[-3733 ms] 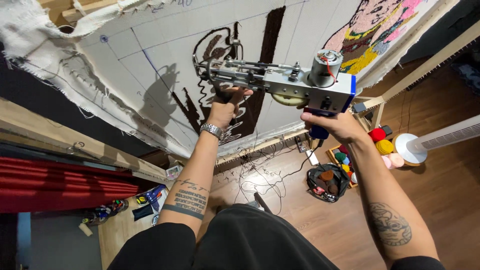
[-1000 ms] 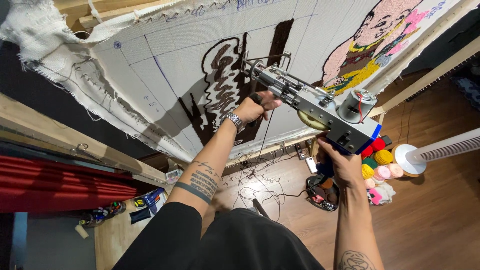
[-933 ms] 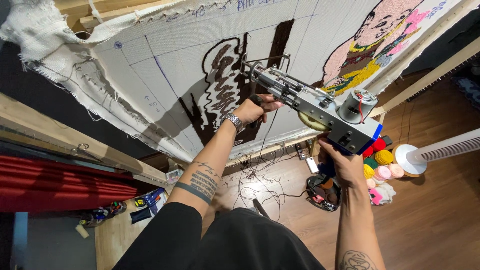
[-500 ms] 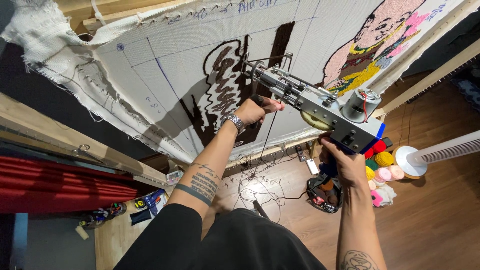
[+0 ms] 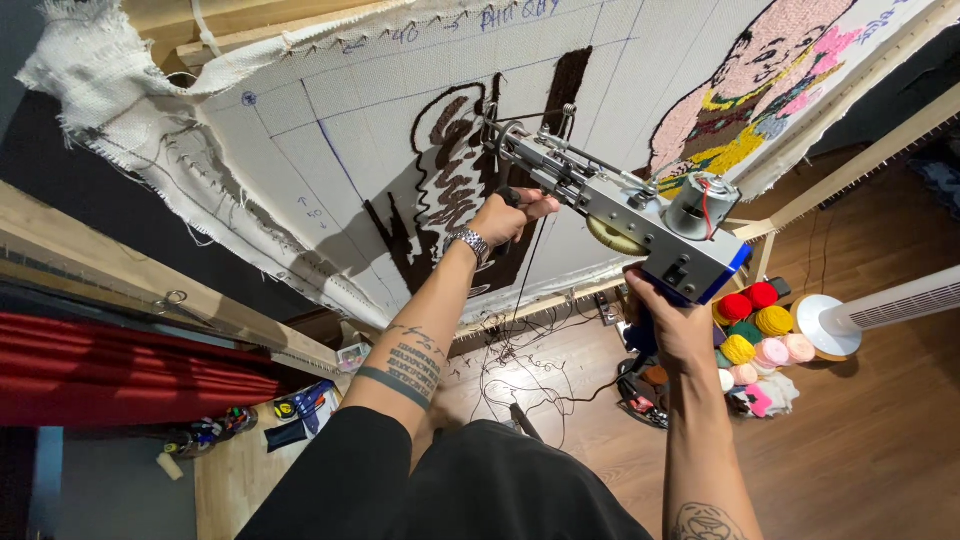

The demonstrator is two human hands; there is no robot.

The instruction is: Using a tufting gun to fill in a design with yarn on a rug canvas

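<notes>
Hands gripped tufting gun [image 5: 610,205]: left hand [image 5: 508,215] closed around front handle, right hand [image 5: 672,322] wrapped on rear grip, needle tip at stretched cloth [image 5: 330,150]. Risk: tilted gun could tear backing; loose yarn [image 5: 525,290] might snag.

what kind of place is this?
Likely a rug-tufting workshop: both hands, left hand and right hand, hold a tufting gun against stretched backing cloth; yarn balls sit on the wood floor.

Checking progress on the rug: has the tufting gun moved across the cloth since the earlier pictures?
Yes. The tufting gun has tilted, and its tip has shifted from the top of the dark brown figure to its right edge.
</notes>
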